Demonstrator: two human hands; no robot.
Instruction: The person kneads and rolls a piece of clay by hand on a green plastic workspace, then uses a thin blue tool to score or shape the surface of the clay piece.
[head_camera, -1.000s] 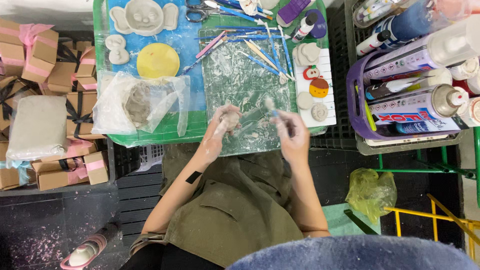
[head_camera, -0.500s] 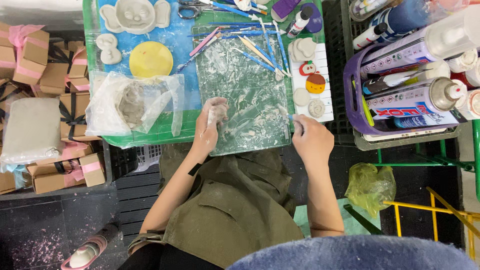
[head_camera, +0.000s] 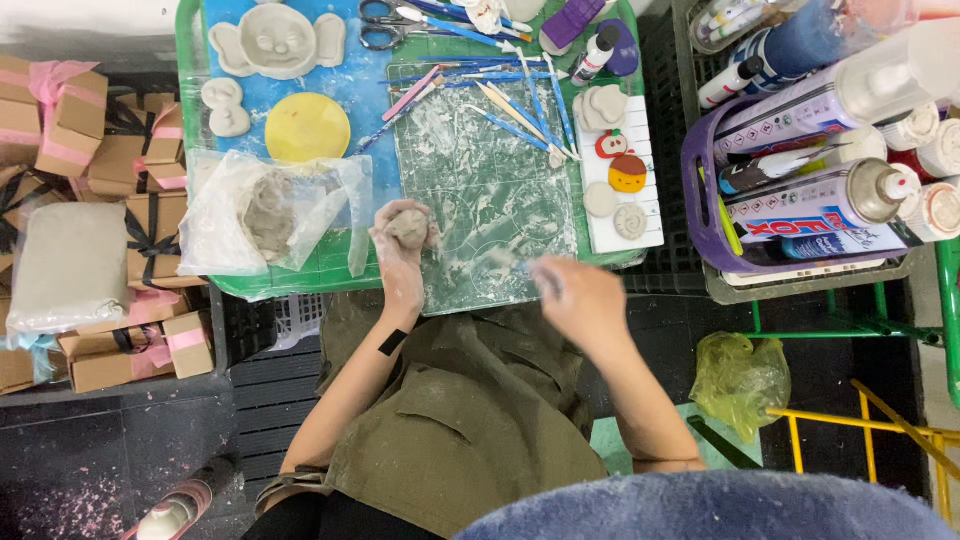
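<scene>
Left hand (head_camera: 402, 240): fingers closed round grey clay lump (head_camera: 410, 226). Right hand (head_camera: 578, 296): blurred, grip indeterminate. Risk: wet clay slipping, denting on cutting mat (head_camera: 490, 170).

Bright, even overhead light falls softly on the bench (head_camera: 300, 275) with faint shadows, while the right hand (head_camera: 585, 295) smears with motion blur and the bottom edge stays unfocused.
</scene>
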